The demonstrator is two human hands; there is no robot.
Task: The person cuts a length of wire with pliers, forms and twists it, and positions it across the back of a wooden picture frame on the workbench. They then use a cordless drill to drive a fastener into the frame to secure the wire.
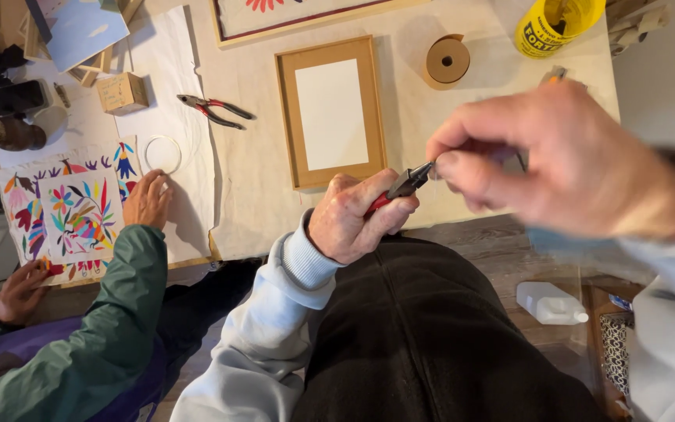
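The pliers [401, 187] had dark matt metal jaws and glossy red plastic grips; the far frame [330, 112] was smooth pale wood.

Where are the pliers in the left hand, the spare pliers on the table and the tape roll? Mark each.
pliers in the left hand [401, 186], head view, dark jaw head.
spare pliers [214, 110], head view, handles.
tape roll [447, 60], head view, flat side.

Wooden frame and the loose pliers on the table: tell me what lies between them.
In the head view, only bare cream cloth lies between the wooden frame and the loose pliers; nothing else sits there.
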